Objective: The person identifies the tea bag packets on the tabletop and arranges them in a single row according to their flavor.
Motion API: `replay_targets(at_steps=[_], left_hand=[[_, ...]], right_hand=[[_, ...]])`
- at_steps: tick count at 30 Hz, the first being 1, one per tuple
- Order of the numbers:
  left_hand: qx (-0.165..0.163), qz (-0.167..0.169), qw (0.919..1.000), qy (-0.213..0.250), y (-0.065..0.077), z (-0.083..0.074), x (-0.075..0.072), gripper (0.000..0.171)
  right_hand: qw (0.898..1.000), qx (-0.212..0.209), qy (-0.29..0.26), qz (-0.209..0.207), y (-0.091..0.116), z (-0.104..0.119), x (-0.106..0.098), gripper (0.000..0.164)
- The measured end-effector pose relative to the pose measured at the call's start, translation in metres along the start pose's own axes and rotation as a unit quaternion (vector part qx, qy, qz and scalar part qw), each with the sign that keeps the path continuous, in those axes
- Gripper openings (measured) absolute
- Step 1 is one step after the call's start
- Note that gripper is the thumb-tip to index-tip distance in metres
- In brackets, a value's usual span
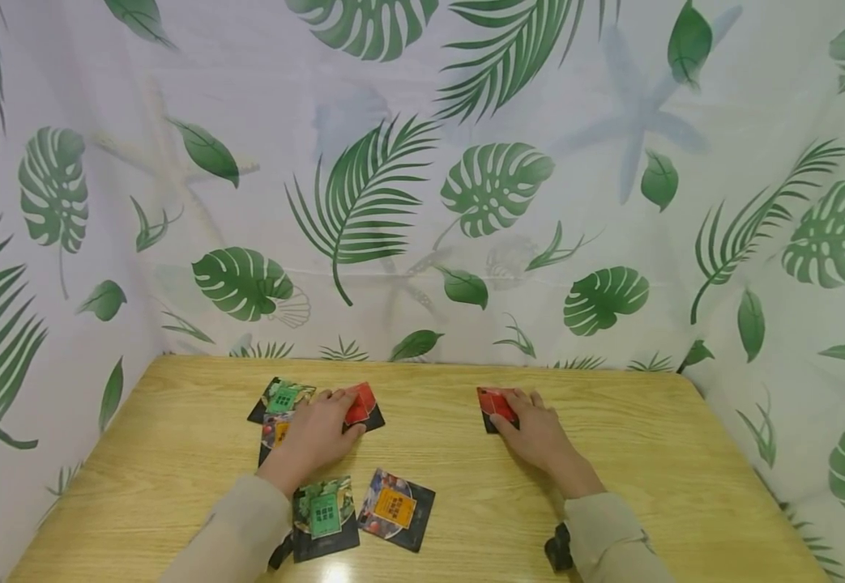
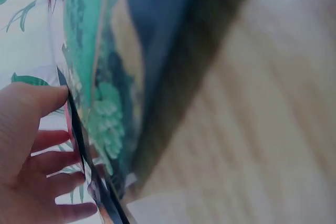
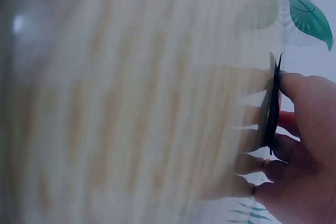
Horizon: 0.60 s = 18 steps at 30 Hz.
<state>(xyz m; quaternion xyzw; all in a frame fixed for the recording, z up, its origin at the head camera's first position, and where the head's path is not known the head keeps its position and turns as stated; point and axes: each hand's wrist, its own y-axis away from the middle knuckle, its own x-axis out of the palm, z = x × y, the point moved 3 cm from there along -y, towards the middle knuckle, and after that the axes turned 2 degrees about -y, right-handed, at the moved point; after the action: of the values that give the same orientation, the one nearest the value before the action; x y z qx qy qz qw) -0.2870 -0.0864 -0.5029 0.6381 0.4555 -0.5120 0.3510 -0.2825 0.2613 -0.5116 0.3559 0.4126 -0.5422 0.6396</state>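
Observation:
In the head view, my left hand (image 1: 320, 433) rests on a red and black packet (image 1: 364, 405), fingers over its left part and thumb by its lower edge. My right hand (image 1: 539, 433) touches a second red and black packet (image 1: 493, 406) from its right side. In the left wrist view, the left hand's fingers (image 2: 58, 161) are spread and fairly straight, behind a green packet (image 2: 107, 114) close to the camera. The right wrist view catches the right packet (image 3: 274, 108) edge-on at the tabletop, with the right thumb and fingers (image 3: 286, 148) against its upper side.
Left of the left hand lie a green packet (image 1: 281, 399) and a partly covered orange-labelled packet (image 1: 270, 429). Nearer the front are another green-labelled packet (image 1: 326, 518) and an orange-labelled one (image 1: 397, 510). A leaf-print curtain (image 1: 393, 202) surrounds the wooden table (image 1: 655, 453).

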Motion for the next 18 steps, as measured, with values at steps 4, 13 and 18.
replay_targets(at_steps=[4,13,18], left_hand=[[0.021,0.017,0.9994,0.022,-0.002,0.0,0.002,0.066],[0.033,0.034,0.9974,0.055,-0.005,-0.01,0.002,0.066],[0.04,0.037,0.9974,0.048,-0.008,-0.016,0.004,0.066]], right_hand=[[1.0,0.002,-0.003,0.0,0.001,0.001,0.0,0.063],[1.0,-0.005,-0.004,-0.002,0.0,0.0,-0.001,0.063],[1.0,-0.001,-0.007,0.003,0.001,0.0,-0.001,0.063]])
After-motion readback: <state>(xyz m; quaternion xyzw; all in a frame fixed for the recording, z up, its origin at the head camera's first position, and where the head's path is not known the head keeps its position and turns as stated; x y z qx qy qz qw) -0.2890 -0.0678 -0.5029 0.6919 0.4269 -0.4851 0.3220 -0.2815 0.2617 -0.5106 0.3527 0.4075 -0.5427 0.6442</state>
